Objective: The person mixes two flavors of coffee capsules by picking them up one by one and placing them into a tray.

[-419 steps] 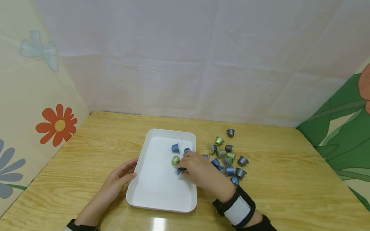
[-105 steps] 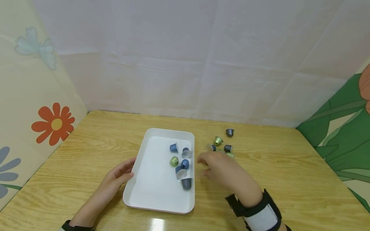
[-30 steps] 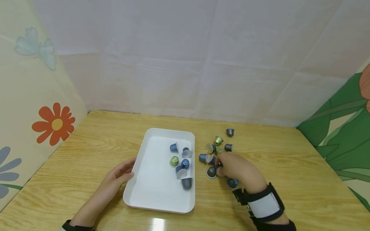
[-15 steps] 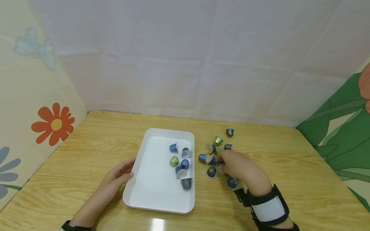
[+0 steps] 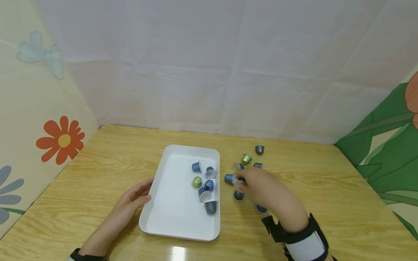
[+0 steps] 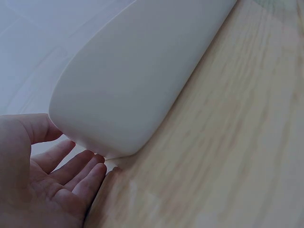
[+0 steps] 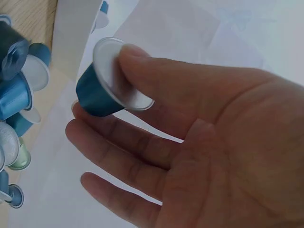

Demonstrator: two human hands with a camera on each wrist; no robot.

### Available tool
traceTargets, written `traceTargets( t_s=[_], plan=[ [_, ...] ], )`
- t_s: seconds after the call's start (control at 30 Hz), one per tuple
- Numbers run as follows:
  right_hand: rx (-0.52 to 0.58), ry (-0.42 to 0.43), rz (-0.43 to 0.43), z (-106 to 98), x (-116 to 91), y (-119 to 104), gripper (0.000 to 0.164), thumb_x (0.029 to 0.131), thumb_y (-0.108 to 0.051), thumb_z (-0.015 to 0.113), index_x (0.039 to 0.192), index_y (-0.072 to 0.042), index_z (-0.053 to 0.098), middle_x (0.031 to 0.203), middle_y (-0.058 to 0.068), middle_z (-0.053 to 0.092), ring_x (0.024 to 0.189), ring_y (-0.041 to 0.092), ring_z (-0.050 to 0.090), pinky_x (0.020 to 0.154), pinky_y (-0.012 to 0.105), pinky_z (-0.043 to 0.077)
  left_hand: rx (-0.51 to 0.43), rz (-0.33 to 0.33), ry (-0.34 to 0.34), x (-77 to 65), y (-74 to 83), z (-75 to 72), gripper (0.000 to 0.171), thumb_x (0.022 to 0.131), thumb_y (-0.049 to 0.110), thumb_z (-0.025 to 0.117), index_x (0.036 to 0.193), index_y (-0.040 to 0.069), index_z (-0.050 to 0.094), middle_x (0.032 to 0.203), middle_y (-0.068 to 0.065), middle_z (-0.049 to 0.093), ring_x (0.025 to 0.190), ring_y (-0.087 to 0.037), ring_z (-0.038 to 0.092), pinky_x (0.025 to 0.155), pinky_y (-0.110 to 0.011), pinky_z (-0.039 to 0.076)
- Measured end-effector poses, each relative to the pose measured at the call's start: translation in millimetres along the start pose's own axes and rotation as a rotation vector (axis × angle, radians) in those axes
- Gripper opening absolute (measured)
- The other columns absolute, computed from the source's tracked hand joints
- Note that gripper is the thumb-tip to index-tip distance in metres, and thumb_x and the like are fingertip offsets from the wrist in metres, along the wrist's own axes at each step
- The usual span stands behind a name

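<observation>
In the head view my right hand point(image 5: 266, 186) is over the pile of coffee capsules to the right of the white tray point(image 5: 173, 224). The right wrist view shows the thumb and index finger pinching a blue coffee capsule point(image 7: 97, 95) by its silver lid and body, while the other fingers stretch out loosely. My left hand point(image 5: 132, 201) stays at the tray's left side, thumb and relaxed fingers point(image 6: 71, 166) touching its outer wall. Inside the tray, toward its right side, lie several capsules: a green one point(image 5: 197, 182), a dark grey one point(image 5: 210, 207) and blue ones.
Loose capsules lie on the wooden table point(image 5: 326, 188) right of the tray, among them a blue one point(image 5: 229, 178), a green one point(image 5: 246, 158) and a dark one point(image 5: 259, 149) farthest back. A white sheet point(image 5: 209, 72) hangs behind the table.
Since the oldest frame, a blue and a dark grey capsule have been added to the tray. In the last half second my right hand has shifted slightly left with a capsule. Left hand unmoved.
</observation>
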State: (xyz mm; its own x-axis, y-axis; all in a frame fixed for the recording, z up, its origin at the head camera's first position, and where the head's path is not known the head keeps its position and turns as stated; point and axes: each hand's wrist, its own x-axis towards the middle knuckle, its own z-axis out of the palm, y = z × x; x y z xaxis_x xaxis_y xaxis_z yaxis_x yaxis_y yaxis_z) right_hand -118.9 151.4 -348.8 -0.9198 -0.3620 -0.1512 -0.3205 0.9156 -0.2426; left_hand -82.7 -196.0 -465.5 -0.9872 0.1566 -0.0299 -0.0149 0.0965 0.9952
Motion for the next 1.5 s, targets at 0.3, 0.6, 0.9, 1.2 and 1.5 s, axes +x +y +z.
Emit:
traceTargets(
  t_s=[0.3, 0.6, 0.9, 1.2, 1.5],
  plan=[
    [-0.076, 0.082, -0.122, 1, -7, -18, 0.026, 0.092, -0.019, 0.072, 0.115, -0.005, 0.071, 0.128, 0.018, 0.063, 0.122, 0.037, 0.056, 0.089, 0.046, 0.052, 0.002, 0.000, -0.005, -0.2, 0.3, 0.0, 0.053, 0.099, 0.011, 0.057, 0.147, -0.004, 0.040, 0.145, -0.024, 0.047, 0.115, 0.001, 0.053, 0.092, -0.019, 0.046],
    [-0.097, 0.116, -0.230, 10, -10, -33, 0.034, 0.077, -0.008, 0.085, 0.109, -0.007, 0.073, 0.100, 0.002, 0.067, 0.090, 0.018, 0.063, 0.079, 0.034, 0.054, 0.006, 0.004, 0.002, -0.5, 0.3, 0.8, 0.052, 0.099, 0.010, 0.057, 0.146, -0.005, 0.041, 0.145, -0.024, 0.047, 0.115, 0.002, 0.053, 0.092, -0.019, 0.047],
    [-0.159, 0.175, -0.322, 13, -14, -43, 0.025, 0.080, -0.017, 0.083, 0.102, -0.008, 0.074, 0.092, -0.001, 0.067, 0.085, 0.017, 0.063, 0.075, 0.034, 0.054, 0.020, 0.025, 0.004, 0.1, -0.2, 0.9, 0.051, 0.099, 0.009, 0.057, 0.145, -0.006, 0.042, 0.142, -0.026, 0.049, 0.114, 0.001, 0.054, 0.091, -0.019, 0.047],
    [-0.201, 0.151, -0.417, 24, -11, -53, 0.027, 0.080, -0.018, 0.084, 0.102, -0.009, 0.073, 0.095, 0.000, 0.068, 0.088, 0.018, 0.064, 0.078, 0.036, 0.053, 0.018, 0.024, 0.001, -0.1, 0.0, 0.5, 0.052, 0.099, 0.010, 0.056, 0.146, -0.007, 0.041, 0.144, -0.025, 0.047, 0.114, 0.002, 0.054, 0.093, -0.018, 0.045],
    [-0.202, 0.049, -0.411, 32, -11, -62, 0.029, 0.078, -0.015, 0.084, 0.104, -0.010, 0.072, 0.095, -0.001, 0.067, 0.086, 0.015, 0.062, 0.081, 0.037, 0.052, 0.019, 0.023, 0.002, 0.4, 0.3, 0.7, 0.051, 0.099, 0.009, 0.056, 0.145, -0.006, 0.041, 0.143, -0.025, 0.048, 0.114, 0.000, 0.054, 0.093, -0.018, 0.046]
  ],
)
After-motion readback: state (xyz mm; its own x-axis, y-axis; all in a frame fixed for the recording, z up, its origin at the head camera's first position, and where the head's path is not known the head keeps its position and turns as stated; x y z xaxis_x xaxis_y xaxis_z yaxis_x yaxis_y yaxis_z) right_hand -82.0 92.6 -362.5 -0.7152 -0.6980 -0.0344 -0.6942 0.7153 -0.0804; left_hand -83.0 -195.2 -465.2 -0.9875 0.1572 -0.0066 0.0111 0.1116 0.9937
